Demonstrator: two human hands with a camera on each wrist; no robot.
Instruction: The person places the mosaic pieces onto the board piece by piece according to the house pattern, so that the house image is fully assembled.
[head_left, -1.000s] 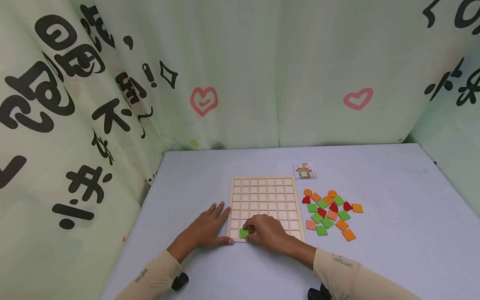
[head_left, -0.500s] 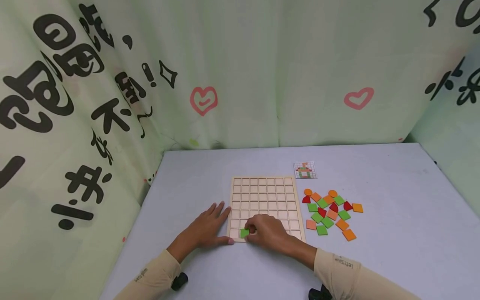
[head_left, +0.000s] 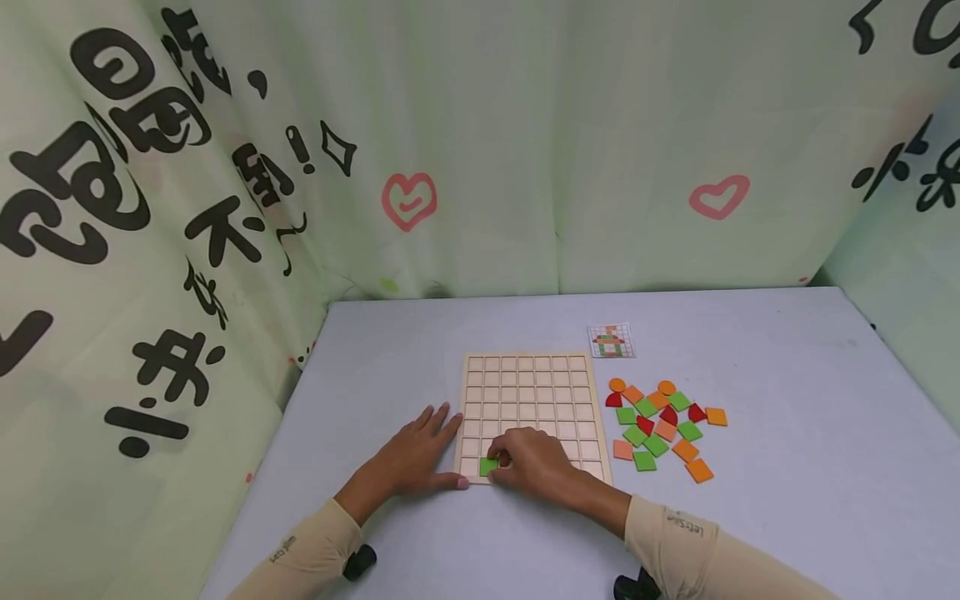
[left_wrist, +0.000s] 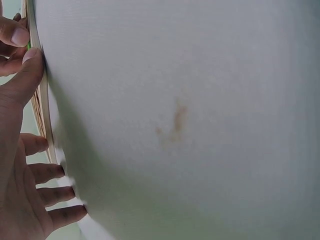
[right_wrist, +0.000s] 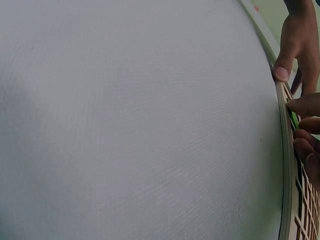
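A wooden grid board [head_left: 528,362] lies on the table, divided into small square cells. My right hand [head_left: 536,462] pinches a green square tile [head_left: 487,467] at the bottom row, second cell from the left. In the right wrist view the green tile [right_wrist: 293,119] sits tilted between thumb and fingertips, over the board's near edge. My left hand [head_left: 420,454] rests with fingers spread at the board's lower left corner, thumb on the near edge and index finger at the left side. The left wrist view shows that thumb [left_wrist: 31,62] close to the right hand's fingers.
Right of the board lie several loose tiles: green squares [head_left: 645,461], orange squares [head_left: 699,471], orange circles [head_left: 617,385] and red quarter-round pieces [head_left: 696,412]. A small card [head_left: 611,341] with a coloured grid figure lies beyond them. A printed curtain [head_left: 555,150] hangs behind the table.
Almost nothing differs. The right hand keeps its pinch on the green tile over the same cell, and the left hand stays at the board's corner.
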